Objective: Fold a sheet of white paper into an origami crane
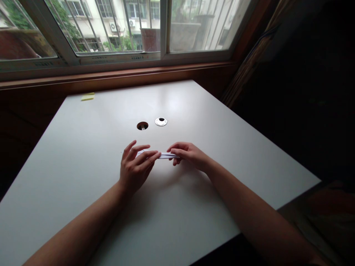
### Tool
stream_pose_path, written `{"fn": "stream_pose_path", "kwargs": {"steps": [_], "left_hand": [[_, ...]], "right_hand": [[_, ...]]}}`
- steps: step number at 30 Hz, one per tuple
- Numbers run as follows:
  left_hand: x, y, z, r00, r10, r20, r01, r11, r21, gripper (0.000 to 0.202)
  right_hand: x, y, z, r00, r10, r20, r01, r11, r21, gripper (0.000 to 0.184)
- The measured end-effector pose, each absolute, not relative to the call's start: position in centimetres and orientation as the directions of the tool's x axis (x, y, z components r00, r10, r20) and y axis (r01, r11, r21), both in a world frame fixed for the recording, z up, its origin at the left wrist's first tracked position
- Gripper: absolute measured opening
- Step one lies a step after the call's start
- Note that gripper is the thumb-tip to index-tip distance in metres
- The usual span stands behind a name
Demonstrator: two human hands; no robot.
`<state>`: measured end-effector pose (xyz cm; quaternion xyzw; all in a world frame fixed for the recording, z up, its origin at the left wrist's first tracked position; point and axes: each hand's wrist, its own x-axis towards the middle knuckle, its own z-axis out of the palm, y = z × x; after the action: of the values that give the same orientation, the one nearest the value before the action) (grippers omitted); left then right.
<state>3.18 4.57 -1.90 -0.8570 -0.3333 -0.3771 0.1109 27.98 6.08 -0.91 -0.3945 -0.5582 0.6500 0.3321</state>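
Observation:
A narrow piece of folded white paper point(165, 155) spans the gap between my two hands, just above the tabletop. My left hand point(137, 162) pinches it near the middle with thumb and forefinger, the other fingers raised and curved over its left part. At the right end, my right hand point(190, 153) grips the paper between thumb and fingers. A thin pointed tip shows past the left hand's fingers. Much of the paper's left part is hidden behind that hand.
Beyond my hands, the white table point(222, 136) has a round cable hole point(142, 126) with a silvery ring-shaped cover point(161, 121) beside it. Yellow sticky notes point(88, 96) lie at the far left edge. A barred window point(116, 29) stands behind the table.

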Motion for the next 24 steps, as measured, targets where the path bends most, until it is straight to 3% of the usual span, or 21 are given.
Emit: {"fn": "stream_pose_path", "kwargs": {"steps": [9, 24], "left_hand": [[3.3, 4.8, -2.2, 0.474, 0.506, 0.721, 0.675, -0.735, 0.073, 0.04], [3.2, 5.3, -2.9, 0.46, 0.546, 0.7, 0.663, -0.735, 0.138, 0.034]], "right_hand": [[27.9, 5.9, -0.9, -0.518, 0.847, -0.115, -0.01, -0.141, -0.99, 0.033], [28.3, 6.4, -1.9, -0.385, 0.918, -0.095, -0.054, -0.125, -0.991, 0.027]]}}
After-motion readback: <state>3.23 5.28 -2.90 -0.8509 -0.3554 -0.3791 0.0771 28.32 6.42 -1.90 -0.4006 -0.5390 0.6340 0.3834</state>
